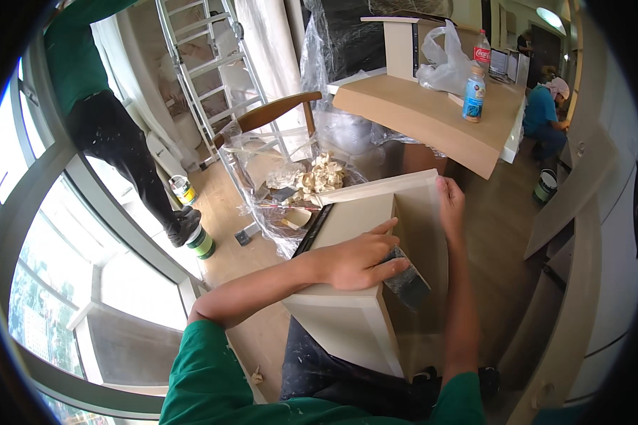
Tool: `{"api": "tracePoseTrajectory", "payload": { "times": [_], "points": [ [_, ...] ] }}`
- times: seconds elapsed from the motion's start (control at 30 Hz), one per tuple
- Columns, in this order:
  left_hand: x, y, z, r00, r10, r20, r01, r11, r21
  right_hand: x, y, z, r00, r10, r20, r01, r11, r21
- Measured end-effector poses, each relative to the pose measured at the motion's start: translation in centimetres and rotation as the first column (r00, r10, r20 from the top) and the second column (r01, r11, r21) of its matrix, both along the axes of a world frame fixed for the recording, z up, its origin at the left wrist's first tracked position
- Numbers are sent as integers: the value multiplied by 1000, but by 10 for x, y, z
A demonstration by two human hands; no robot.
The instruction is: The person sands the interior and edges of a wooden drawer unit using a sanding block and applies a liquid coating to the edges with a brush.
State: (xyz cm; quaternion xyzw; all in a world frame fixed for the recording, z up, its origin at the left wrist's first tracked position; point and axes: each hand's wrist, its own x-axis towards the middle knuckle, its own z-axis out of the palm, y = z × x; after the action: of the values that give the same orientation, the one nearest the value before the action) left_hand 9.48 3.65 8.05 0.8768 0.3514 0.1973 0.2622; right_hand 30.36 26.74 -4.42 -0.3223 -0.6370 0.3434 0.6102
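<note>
A beige drawer (347,221) with a black slide rail (312,230) along its side is tilted up in front of my legs. My left hand (361,262) lies across the drawer's edge and grips a dark grey sanding pad (408,278), its index finger extended. The pad is against or just above the drawer's inner face; contact is hard to tell. My right hand (451,205) is wrapped round the upper right corner of the drawer's wide panel (422,185), and part of its fingers is hidden behind that panel.
Beyond the drawer stands a plastic-draped chair (276,113) bearing crumpled tape (322,177). A brown board (418,113) holds bottles (473,99) and a plastic bag (443,60). At left, a person (113,127) stands on a paint can (202,242) near a ladder (213,71); another person (542,110) crouches far right.
</note>
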Motion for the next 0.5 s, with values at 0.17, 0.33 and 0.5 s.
{"api": "tracePoseTrajectory", "payload": {
  "times": [0.17,0.33,0.5],
  "points": [
    [0,4,1,999,-13,-33,14,999,32,29,-11,-59,998,44,-49,-50,989,-141],
    [-8,3,-2,995,95,-15,-95,995,-9,60,-53,-152,995,-96,39,103,948,-300],
    [3,5,-3,986,105,127,-104,994,-20,87,-68,-228,991,-124,50,133,900,-414]
  ]
}}
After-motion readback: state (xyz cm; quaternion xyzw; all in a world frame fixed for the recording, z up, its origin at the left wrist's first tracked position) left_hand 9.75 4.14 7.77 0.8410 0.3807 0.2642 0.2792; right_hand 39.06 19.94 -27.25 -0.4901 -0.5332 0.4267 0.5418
